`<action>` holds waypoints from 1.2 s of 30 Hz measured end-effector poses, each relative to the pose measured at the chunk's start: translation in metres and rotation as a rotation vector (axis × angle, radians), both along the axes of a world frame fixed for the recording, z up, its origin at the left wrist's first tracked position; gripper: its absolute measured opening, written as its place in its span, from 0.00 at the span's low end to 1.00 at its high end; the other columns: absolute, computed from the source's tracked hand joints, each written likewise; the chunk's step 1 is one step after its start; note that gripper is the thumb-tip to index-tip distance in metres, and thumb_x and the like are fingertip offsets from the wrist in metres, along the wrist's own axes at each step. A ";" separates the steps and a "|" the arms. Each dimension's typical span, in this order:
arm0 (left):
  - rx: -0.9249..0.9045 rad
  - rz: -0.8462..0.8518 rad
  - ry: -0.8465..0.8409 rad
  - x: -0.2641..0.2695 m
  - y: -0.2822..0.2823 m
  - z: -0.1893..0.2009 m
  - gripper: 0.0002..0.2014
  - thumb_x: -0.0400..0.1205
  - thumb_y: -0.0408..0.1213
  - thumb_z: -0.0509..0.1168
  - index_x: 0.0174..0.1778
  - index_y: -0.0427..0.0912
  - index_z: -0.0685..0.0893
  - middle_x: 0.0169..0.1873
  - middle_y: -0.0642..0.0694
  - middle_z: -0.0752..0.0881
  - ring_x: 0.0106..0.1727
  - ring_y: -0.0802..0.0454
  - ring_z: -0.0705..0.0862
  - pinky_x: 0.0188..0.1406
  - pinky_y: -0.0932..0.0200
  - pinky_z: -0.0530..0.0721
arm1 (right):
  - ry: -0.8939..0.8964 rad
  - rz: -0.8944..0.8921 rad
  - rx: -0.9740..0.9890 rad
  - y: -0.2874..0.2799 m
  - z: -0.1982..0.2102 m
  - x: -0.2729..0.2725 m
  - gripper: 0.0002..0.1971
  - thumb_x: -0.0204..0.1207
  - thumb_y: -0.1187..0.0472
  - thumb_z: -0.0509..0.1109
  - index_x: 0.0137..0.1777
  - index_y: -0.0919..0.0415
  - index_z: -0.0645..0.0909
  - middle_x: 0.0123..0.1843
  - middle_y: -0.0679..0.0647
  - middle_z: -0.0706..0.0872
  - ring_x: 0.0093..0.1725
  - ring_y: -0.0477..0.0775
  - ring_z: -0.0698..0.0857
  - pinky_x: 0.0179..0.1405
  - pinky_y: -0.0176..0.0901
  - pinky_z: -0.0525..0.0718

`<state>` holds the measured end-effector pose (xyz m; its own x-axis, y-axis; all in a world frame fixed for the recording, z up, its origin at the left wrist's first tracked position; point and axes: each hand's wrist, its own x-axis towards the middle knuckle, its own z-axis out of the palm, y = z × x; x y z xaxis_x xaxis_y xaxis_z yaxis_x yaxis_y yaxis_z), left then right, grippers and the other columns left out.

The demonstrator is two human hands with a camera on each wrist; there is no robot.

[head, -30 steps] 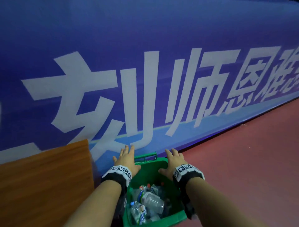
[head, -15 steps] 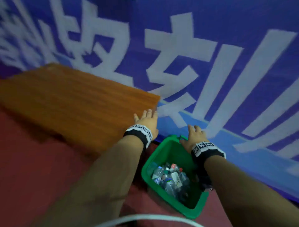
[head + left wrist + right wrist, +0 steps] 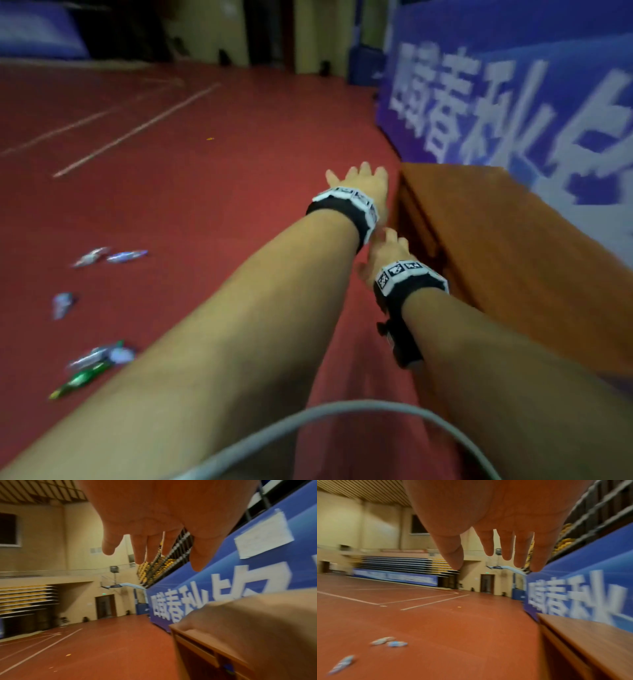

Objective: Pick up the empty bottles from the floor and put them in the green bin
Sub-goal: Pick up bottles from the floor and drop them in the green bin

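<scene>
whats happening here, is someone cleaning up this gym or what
Looks like it. A person is mid-cleanup on a red sports floor, with several bottles still lying scattered off to their left, including a green one. Right now both hands are empty: the left hand and right hand are stretched forward with fingers spread, next to a wooden desk that stands against a blue banner. The green bin is not in view here.

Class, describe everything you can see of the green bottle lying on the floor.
The green bottle lies on its side on the red floor, at the near left of the head view. It looks slim, glossy and translucent, though motion blur hides label and cap. Its upper end lies against a clear bottle; whether they touch is unclear. No hand touches it.
</scene>
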<state>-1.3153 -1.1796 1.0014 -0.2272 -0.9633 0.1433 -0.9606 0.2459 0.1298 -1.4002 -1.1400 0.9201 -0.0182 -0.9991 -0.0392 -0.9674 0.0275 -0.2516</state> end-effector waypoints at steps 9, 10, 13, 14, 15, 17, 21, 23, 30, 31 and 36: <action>0.076 0.556 -0.017 0.371 0.117 -0.012 0.29 0.79 0.46 0.67 0.75 0.42 0.68 0.77 0.39 0.68 0.76 0.37 0.70 0.75 0.22 0.53 | -0.027 0.719 0.127 0.089 0.018 0.378 0.39 0.82 0.46 0.60 0.87 0.44 0.42 0.87 0.57 0.50 0.82 0.65 0.62 0.78 0.57 0.68; 0.088 0.618 -0.007 0.405 0.130 -0.017 0.28 0.79 0.46 0.67 0.74 0.42 0.69 0.76 0.40 0.69 0.75 0.36 0.71 0.75 0.22 0.53 | 0.000 0.784 0.132 0.103 0.018 0.406 0.38 0.83 0.49 0.62 0.87 0.44 0.45 0.87 0.57 0.52 0.82 0.64 0.63 0.76 0.56 0.68; 0.131 0.756 -0.006 0.493 0.172 -0.026 0.26 0.80 0.49 0.66 0.72 0.43 0.71 0.75 0.42 0.72 0.73 0.37 0.74 0.75 0.23 0.54 | -0.028 0.897 0.037 0.134 0.008 0.488 0.34 0.83 0.52 0.60 0.86 0.48 0.49 0.85 0.59 0.56 0.80 0.66 0.65 0.75 0.57 0.71; 0.138 0.798 -0.004 0.519 0.184 -0.027 0.27 0.80 0.51 0.65 0.73 0.44 0.70 0.76 0.42 0.71 0.73 0.37 0.74 0.75 0.24 0.54 | -0.031 0.932 0.012 0.142 0.004 0.513 0.34 0.83 0.54 0.59 0.86 0.50 0.48 0.84 0.60 0.57 0.78 0.67 0.66 0.73 0.60 0.72; 0.147 0.842 0.004 0.543 0.195 -0.030 0.28 0.81 0.53 0.64 0.74 0.45 0.70 0.77 0.43 0.70 0.74 0.38 0.73 0.76 0.24 0.55 | -0.028 0.965 0.009 0.148 0.000 0.534 0.35 0.83 0.55 0.58 0.86 0.53 0.47 0.83 0.60 0.58 0.77 0.68 0.66 0.72 0.61 0.73; 0.145 0.925 0.041 0.585 0.216 -0.034 0.29 0.82 0.53 0.63 0.76 0.44 0.68 0.77 0.43 0.69 0.75 0.39 0.73 0.76 0.26 0.57 | 0.012 1.028 0.016 0.155 -0.007 0.569 0.33 0.81 0.57 0.59 0.84 0.55 0.53 0.79 0.58 0.60 0.73 0.66 0.68 0.66 0.60 0.74; 0.074 1.047 0.133 0.638 0.239 -0.045 0.30 0.80 0.49 0.65 0.77 0.44 0.68 0.75 0.45 0.72 0.75 0.41 0.73 0.74 0.28 0.62 | 0.104 1.134 0.029 0.149 -0.029 0.618 0.27 0.77 0.53 0.67 0.75 0.54 0.65 0.74 0.57 0.63 0.73 0.64 0.66 0.61 0.59 0.76; 0.054 1.088 0.140 0.652 0.244 -0.049 0.31 0.80 0.49 0.65 0.78 0.45 0.67 0.76 0.45 0.71 0.76 0.42 0.72 0.74 0.28 0.62 | 0.119 1.145 0.059 0.139 -0.041 0.637 0.28 0.77 0.54 0.67 0.76 0.53 0.64 0.76 0.56 0.61 0.76 0.66 0.63 0.64 0.59 0.75; 0.000 1.268 0.136 0.682 0.236 -0.035 0.31 0.81 0.49 0.64 0.80 0.45 0.66 0.78 0.46 0.70 0.76 0.43 0.71 0.76 0.29 0.59 | 0.105 1.341 0.043 0.110 -0.051 0.680 0.34 0.80 0.51 0.66 0.83 0.51 0.57 0.81 0.55 0.58 0.76 0.66 0.66 0.67 0.55 0.74; -0.003 1.299 0.139 0.688 0.234 -0.036 0.31 0.81 0.49 0.64 0.79 0.45 0.66 0.77 0.46 0.70 0.76 0.43 0.71 0.76 0.29 0.58 | 0.112 1.365 0.036 0.105 -0.052 0.686 0.33 0.80 0.51 0.66 0.83 0.51 0.58 0.81 0.55 0.58 0.76 0.65 0.66 0.67 0.54 0.74; 0.142 1.427 0.177 0.697 0.231 -0.070 0.30 0.81 0.47 0.64 0.78 0.44 0.66 0.75 0.46 0.72 0.73 0.41 0.74 0.75 0.27 0.58 | 0.209 1.416 0.091 0.076 -0.078 0.699 0.35 0.77 0.52 0.69 0.82 0.52 0.59 0.80 0.54 0.59 0.77 0.62 0.64 0.69 0.56 0.73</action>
<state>-0.6187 -0.9482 0.9314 0.9329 -0.3570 -0.0472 -0.3400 -0.9163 0.2118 -0.7008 -1.0637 0.8420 0.9589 -0.1743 -0.2239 -0.2113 -0.9653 -0.1535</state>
